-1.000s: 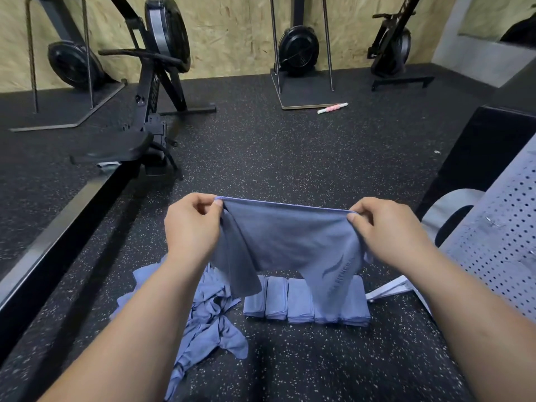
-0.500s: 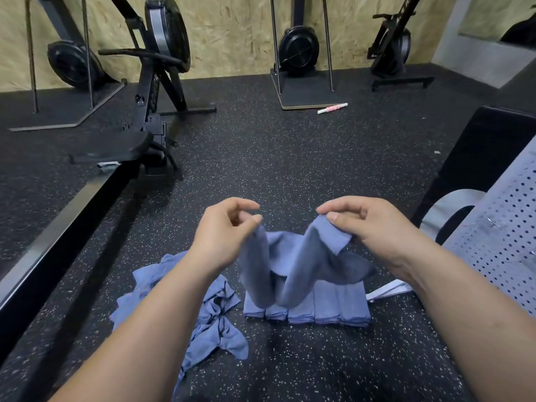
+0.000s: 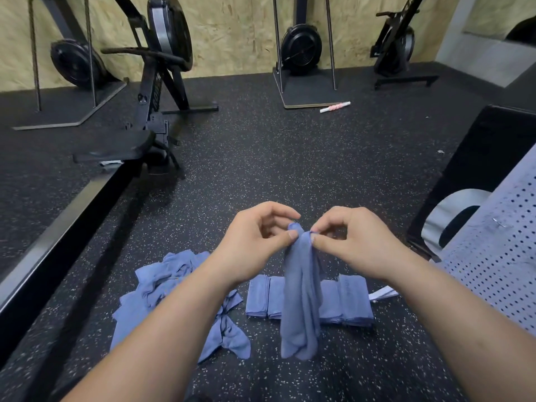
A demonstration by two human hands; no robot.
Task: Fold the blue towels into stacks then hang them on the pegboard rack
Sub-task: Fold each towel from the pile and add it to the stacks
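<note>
Both hands meet at centre frame, raised above the floor (image 3: 290, 169). Left hand (image 3: 255, 242): grip closed, thumb and forefinger pinching the top of a blue towel (image 3: 300, 300). Right hand (image 3: 351, 245): grip closed too, pinching the same top edge just beside the left's fingertips; the two pinches nearly touch. Towel hangs from them as a narrow gathered drape, lower end reaching low centre of frame; cannot tell if it touches the floor. Behind the drape, lower centre: row of folded towels (image 3: 348, 300) lying side by side on the speckled black floor. Lower left: loose heap of unfolded towels (image 3: 174, 282), partly hidden by the left forearm. Right edge: pale perforated panel of the pegboard rack (image 3: 499, 256). A white strip (image 3: 383, 294) lies between the folded row and the rack. Upper left: black rowing machine (image 3: 156, 82). Upper centre: pink-and-white stick (image 3: 335, 107) on the floor beside a machine base.
</note>
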